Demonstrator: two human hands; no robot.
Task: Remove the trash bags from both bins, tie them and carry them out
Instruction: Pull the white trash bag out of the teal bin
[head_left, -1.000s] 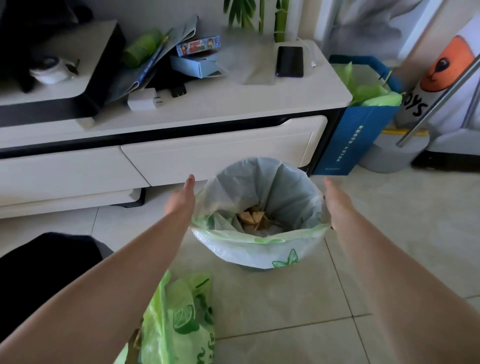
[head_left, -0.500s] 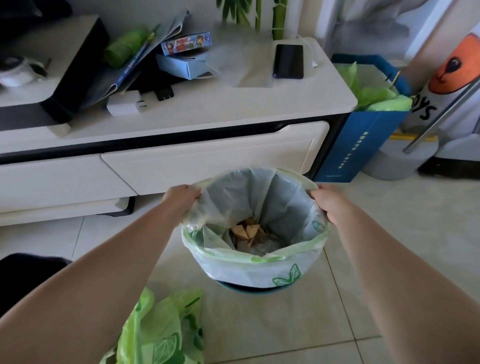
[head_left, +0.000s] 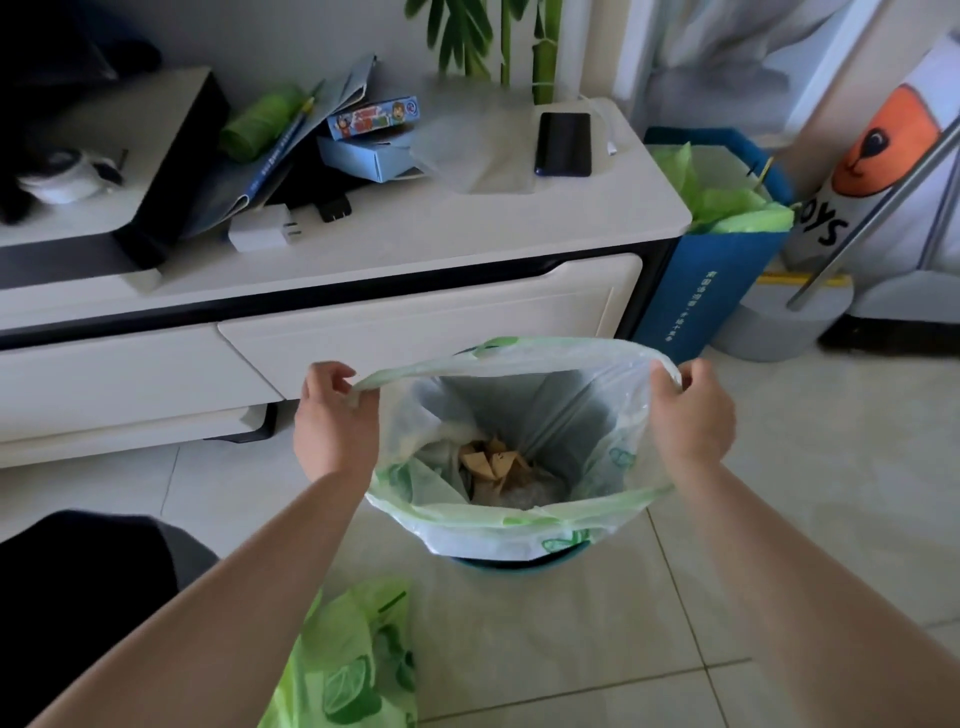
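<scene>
A translucent white trash bag (head_left: 524, 530) with green leaf prints lines a round blue bin (head_left: 519, 562) on the tiled floor. Brown paper scraps and clear plastic lie at its bottom. My left hand (head_left: 332, 421) pinches the bag's left rim, and my right hand (head_left: 693, 410) grips the right rim. Both sides are pulled up off the bin's edge; the near rim still hangs folded over the bin. A second green printed trash bag (head_left: 353, 670) lies on the floor near my left forearm.
A white low cabinet (head_left: 415, 332) stands just behind the bin, with a phone (head_left: 563, 144), boxes and a charger on top. A blue paper bag (head_left: 711, 291) stuffed with green plastic stands at its right end. A metal pole (head_left: 872, 218) leans at the far right.
My hands went from open beside the bin to gripping the bag's rim on both sides. They have since lifted the rim up off the bin's edge.
</scene>
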